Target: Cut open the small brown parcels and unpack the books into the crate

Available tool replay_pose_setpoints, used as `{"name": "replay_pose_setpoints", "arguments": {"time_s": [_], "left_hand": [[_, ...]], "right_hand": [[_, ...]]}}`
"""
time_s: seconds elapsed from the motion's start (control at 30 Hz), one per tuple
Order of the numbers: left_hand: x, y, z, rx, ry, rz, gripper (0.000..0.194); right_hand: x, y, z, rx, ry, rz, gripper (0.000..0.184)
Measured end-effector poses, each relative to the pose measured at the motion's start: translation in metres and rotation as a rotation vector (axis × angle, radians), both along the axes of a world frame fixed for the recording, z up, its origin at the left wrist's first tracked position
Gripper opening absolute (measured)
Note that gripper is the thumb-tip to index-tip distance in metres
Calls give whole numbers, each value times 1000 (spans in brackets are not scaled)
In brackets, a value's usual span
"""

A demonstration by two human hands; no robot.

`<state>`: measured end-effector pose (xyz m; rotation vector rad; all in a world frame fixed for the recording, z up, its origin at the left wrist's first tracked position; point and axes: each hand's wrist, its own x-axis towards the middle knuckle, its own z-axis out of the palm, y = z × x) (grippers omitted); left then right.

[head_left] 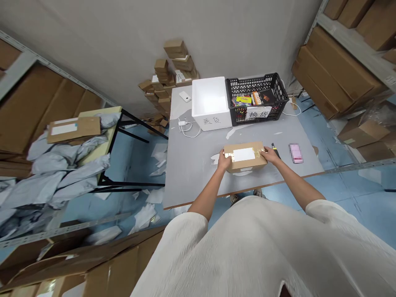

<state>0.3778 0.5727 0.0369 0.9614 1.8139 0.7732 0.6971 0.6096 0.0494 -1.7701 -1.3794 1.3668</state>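
Note:
A small brown cardboard box (246,163) with a white label and clear tape on top rests on the grey table (198,173) near its front edge. My left hand (223,161) grips the box's left end, fingers curled over the edge. At the box's right end, my right hand (271,155) is wrapped round the corner. Both hands hold the box on the tabletop.
A black utility knife (275,149) and a pink item (296,152) lie right of the box. Behind stand a white foam box (210,103), a black crate (256,99) with goods, a phone (185,97) and a charger cable (185,126). Grey mailer bags (62,173) pile at left; cartons fill the shelves.

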Motion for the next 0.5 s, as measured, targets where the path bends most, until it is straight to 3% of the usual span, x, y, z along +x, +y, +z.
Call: {"name": "replay_pose_setpoints", "arguments": {"time_s": [0.13, 0.27, 0.33, 0.5], "left_hand": [[4, 6, 10, 71, 23, 33, 99], [-1, 11, 15, 155, 4, 92, 90], [-3, 8, 14, 118, 9, 122, 82], [2, -9, -2, 98, 67, 89, 71]], "right_hand": [[4, 4, 8, 31, 103, -13, 80], [1, 13, 12, 173, 156, -35, 95], [-3, 14, 10, 177, 146, -53, 96], [-3, -3, -6, 1, 23, -114, 79]]}}
